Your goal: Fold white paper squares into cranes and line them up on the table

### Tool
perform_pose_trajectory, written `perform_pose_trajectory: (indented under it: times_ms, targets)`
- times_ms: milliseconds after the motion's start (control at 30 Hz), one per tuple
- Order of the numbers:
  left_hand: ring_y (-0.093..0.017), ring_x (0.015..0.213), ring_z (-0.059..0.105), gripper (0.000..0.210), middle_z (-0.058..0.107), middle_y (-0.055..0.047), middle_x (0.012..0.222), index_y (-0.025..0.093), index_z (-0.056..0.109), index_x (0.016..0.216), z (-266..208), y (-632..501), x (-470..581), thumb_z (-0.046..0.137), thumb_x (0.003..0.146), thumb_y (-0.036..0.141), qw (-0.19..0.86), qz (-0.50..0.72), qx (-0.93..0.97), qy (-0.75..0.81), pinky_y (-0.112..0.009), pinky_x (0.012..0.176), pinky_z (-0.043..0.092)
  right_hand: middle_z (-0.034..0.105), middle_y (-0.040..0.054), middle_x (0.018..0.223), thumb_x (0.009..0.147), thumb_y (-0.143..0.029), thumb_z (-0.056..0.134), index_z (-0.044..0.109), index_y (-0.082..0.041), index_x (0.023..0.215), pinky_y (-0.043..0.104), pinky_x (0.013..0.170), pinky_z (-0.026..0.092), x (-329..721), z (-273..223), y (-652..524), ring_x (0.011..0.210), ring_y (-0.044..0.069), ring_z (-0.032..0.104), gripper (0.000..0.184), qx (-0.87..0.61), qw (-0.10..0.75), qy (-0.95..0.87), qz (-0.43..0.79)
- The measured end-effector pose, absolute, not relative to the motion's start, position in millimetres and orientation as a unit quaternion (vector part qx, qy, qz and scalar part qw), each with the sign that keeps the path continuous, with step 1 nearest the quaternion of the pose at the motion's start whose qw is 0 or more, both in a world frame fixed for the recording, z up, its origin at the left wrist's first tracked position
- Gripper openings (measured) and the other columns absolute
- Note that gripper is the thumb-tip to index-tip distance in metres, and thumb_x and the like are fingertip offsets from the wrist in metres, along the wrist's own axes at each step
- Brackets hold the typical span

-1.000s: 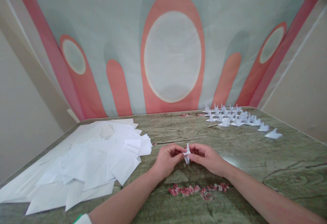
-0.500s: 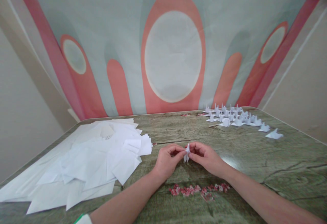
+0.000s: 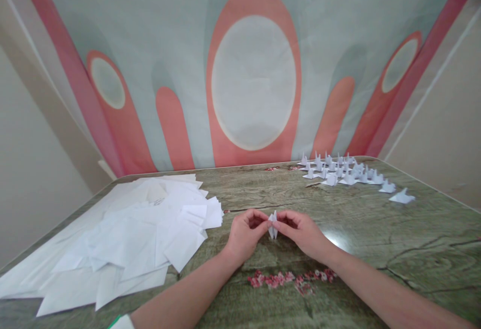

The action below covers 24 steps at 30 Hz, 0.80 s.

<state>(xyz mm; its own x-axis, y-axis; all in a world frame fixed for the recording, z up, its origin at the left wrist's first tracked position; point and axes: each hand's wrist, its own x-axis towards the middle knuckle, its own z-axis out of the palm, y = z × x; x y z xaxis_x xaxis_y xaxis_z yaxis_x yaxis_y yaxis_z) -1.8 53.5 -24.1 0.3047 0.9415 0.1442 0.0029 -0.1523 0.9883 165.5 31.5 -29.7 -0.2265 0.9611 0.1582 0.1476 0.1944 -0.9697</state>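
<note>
Between my two hands, above the near middle of the table, is a small folded white paper piece (image 3: 273,231), upright with pointed tips above and below. My left hand (image 3: 246,230) pinches its left side between thumb and fingers. On its right side, the thumb and fingers of my right hand (image 3: 300,231) pinch it too. Parts of the folds are hidden behind my fingertips. Several folded white paper cranes (image 3: 347,179) stand in rows at the back right, and one crane (image 3: 403,196) sits apart at their right end.
A wide, loose pile of white paper sheets (image 3: 128,239) covers the left side of the wood-grain table (image 3: 376,249). Pink blossoms (image 3: 276,280) are printed on the tabletop near my forearms. Behind the table's far edge stands a patterned backdrop (image 3: 255,83).
My fingers have shifted slightly on the folded paper, and its upper end now shows two points instead of one tall tip. The cranes and the sheets stay in place.
</note>
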Motion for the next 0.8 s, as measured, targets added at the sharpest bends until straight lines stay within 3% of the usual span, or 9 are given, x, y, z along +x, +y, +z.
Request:
perform_pose_trajectory:
  times_ms: [467, 633, 800]
  targets:
    - [-0.012, 0.061, 0.056, 0.023, 0.060, 0.000, 0.066, 0.014, 0.056, 0.072, -25.2, 54.9, -0.9, 0.072, 0.064, 0.028, 0.534, 0.451, 0.603, 0.384, -0.024, 0.061, 0.046, 0.061, 0.0001, 0.070, 0.078, -0.040, 0.059, 0.064, -0.017, 0.080, 0.025, 0.061, 0.041, 163.3, -31.3, 30.2, 0.065, 0.014, 0.052, 0.023, -0.454, 0.447, -0.639, 0.431]
    - [-0.011, 0.063, 0.056, 0.022, 0.060, 0.000, 0.068, 0.014, 0.055, 0.075, -24.7, 56.3, -0.7, 0.071, 0.064, 0.024, 0.537, 0.469, 0.583, 0.389, -0.023, 0.063, 0.046, 0.061, 0.0020, 0.083, 0.080, -0.039, 0.057, 0.059, -0.017, 0.092, 0.027, 0.068, 0.043, 161.0, -30.0, 27.9, 0.074, 0.015, 0.055, 0.025, -0.458, 0.483, -0.600, 0.444]
    - [-0.010, 0.064, 0.056, 0.023, 0.060, 0.001, 0.067, 0.014, 0.055, 0.076, -24.0, 56.9, -0.4, 0.072, 0.062, 0.021, 0.544, 0.487, 0.560, 0.391, -0.022, 0.064, 0.045, 0.052, -0.0017, 0.066, 0.080, -0.040, 0.055, 0.055, -0.017, 0.078, 0.024, 0.057, 0.040, 160.1, -29.4, 26.3, 0.061, 0.012, 0.048, 0.023, -0.483, 0.491, -0.593, 0.418]
